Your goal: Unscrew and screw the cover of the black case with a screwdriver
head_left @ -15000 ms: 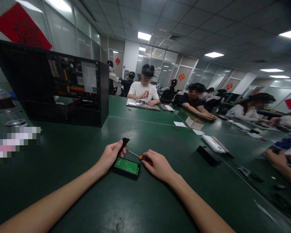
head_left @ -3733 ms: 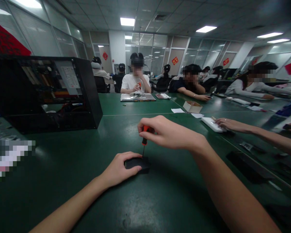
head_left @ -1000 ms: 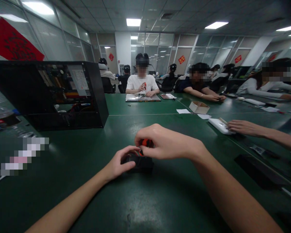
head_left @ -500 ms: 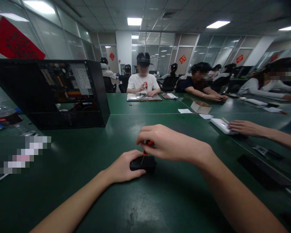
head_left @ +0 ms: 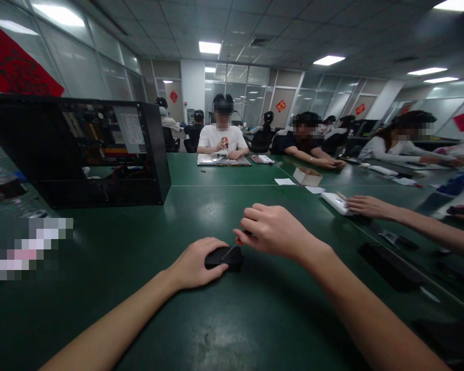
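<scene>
A small black box-like device (head_left: 234, 260) lies on the green table, and my left hand (head_left: 199, 263) grips its left end between thumb and fingers. My right hand (head_left: 274, 229) is closed round the orange-and-black handle of a screwdriver (head_left: 238, 240). Its thin metal shaft slants down to the left, with the tip at the top of the black device. Most of the handle is hidden inside my right fingers. Exactly what the tip touches is too small to make out.
An open black computer case (head_left: 154, 154) stands at the left, near a plastic bottle (head_left: 3, 188). A co-worker's hand (head_left: 371, 207) rests by a white device (head_left: 335, 203) at the right. A black bar-shaped piece (head_left: 390, 265) lies nearer. Further off are a small carton (head_left: 308, 176) and seated people.
My right hand has moved right and tipped the screwdriver from nearly upright to a strong slant. My left hand still holds the black device. The view has turned slightly right.
</scene>
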Action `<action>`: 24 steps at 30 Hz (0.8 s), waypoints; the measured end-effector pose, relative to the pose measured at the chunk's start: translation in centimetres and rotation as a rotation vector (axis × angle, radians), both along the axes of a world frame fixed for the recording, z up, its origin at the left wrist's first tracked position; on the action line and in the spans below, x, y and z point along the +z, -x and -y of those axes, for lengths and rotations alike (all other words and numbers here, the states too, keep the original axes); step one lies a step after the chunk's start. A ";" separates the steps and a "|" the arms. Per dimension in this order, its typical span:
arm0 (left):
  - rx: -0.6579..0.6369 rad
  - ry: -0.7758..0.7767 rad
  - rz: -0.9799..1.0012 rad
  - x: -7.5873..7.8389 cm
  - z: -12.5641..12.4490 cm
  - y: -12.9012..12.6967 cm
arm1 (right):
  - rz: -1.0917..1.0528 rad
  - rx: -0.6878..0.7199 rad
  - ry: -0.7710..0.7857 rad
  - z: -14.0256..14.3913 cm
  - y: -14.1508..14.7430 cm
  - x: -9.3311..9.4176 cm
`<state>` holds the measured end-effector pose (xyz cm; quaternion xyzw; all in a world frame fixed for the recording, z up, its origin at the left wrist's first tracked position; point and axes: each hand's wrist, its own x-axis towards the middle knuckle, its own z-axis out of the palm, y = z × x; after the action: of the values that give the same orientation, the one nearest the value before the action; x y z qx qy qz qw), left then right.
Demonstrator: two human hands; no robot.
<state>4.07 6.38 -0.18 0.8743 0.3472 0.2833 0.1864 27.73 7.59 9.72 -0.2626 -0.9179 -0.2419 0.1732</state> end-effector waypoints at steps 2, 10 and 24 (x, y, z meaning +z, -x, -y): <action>0.023 -0.035 -0.022 -0.1 0.0 -0.1 | -0.015 0.037 -0.054 0.0 -0.1 -0.2; 0.088 -0.113 -0.048 -0.1 -0.5 -1.2 | 0.048 0.213 -0.141 -0.3 0.6 1.0; 0.078 -0.089 -0.043 -0.4 -1.1 -1.2 | -0.026 0.198 -0.169 -1.5 -2.1 -1.3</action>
<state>5.24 7.51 -0.61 0.8735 0.3719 0.2868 0.1286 29.82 9.14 8.37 -0.1582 -0.9133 -0.2968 0.2297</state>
